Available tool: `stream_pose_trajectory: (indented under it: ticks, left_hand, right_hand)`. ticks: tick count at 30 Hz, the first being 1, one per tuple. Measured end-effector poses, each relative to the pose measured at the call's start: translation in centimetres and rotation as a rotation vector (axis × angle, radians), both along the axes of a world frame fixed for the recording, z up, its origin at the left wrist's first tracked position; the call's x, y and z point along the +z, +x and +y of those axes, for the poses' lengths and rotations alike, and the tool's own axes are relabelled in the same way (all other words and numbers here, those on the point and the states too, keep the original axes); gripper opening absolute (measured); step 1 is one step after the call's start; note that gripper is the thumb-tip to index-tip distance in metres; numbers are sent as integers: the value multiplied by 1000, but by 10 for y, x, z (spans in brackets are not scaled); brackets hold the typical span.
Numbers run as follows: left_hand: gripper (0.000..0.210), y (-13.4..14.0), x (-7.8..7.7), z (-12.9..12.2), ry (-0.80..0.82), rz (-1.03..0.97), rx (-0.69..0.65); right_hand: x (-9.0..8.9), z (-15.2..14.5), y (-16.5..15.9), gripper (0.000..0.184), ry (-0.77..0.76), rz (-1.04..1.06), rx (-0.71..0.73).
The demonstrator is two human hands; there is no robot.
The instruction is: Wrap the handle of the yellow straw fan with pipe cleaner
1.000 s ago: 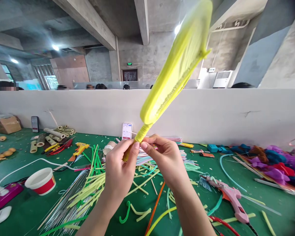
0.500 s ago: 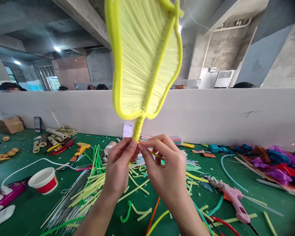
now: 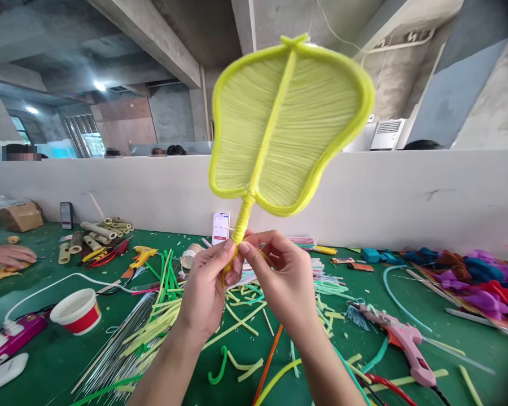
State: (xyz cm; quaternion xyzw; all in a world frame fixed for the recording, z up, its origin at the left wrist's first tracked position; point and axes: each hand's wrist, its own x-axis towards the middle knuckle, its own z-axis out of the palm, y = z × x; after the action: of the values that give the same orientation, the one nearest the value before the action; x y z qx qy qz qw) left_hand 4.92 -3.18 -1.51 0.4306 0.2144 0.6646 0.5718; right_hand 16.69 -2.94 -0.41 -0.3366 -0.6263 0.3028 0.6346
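Note:
A yellow-green leaf-shaped fan (image 3: 309, 129) with a pleated face, a fuzzy rim and a middle rib is held up in front of me, leaning right. Its stem is wound in yellow pipe cleaner. Closed around the lower stem are the thumb and fingers of my left hand (image 3: 207, 276). Close against it, my right hand (image 3: 285, 276) pinches a yellow pipe cleaner (image 3: 266, 258) at the stem; most of that strip is hidden by the fingers.
Cut pipe cleaners (image 3: 152, 327) and wires litter the green table. A pink glue gun (image 3: 400, 338) lies right; a yellow glue gun (image 3: 141, 256), a paper cup (image 3: 76, 313) and a power strip (image 3: 17, 338) are left. Another person's hand (image 3: 8, 256) is far left. Behind runs a white partition (image 3: 110, 186).
The fan has turned from a slanted view to show its broad face, and its top now sits lower, in full view. Another person's hand has appeared at far left.

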Motion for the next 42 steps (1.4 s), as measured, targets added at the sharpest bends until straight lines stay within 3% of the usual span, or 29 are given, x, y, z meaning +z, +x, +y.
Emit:
stream_pose_trajectory:
  ticks: [2,5,9,13,14,16,18,20,23,26,28,31,37,42]
  left_hand:
    - [25,0,0,0,20,19,-6]
    - [13,-1,0,-2,31,31,2]
    - [42,-2,1,-2,-7,46,-27]
    - [45,-1,0,-2,-13,176,-32]
    - [41,0,-1,-3,12,258,43]
    - [28,2,-3,-5,131,502,316]
    - [17,4,-6,-7,329,784,648]
    - [15,6,-11,-7,520,1018,876]
    - [29,7,-21,-3,687,1218,1057]
    - [36,9,-28,1,730,1309,1178]
    - [36,9,-28,1,734,1303,1138]
    - [27,5,-19,-5,683,1195,921]
    - [26,0,1,-17,347,809,319]
    - [32,4,1,-13,260,658,120]
  right_hand:
    - [-1,1,-1,15,-12,39,-23]
    - [-1,5,1,28,-96,108,114]
    - [0,11,7,29,-201,81,271]
    - [0,12,11,27,-181,112,434]
    - [0,12,11,27,-178,111,431]
    - [0,12,12,26,-144,71,326]
    - [0,12,12,23,-72,21,173]
    - [0,11,12,20,-11,-15,74]
    - [0,8,12,19,10,-57,3]
    - [0,7,11,19,19,-100,-74]
    - [0,7,12,16,49,-103,-104]
    - [1,8,14,11,75,-48,-67]
    - [0,16,22,16,-143,193,307]
    - [-2,23,25,24,-277,226,443]
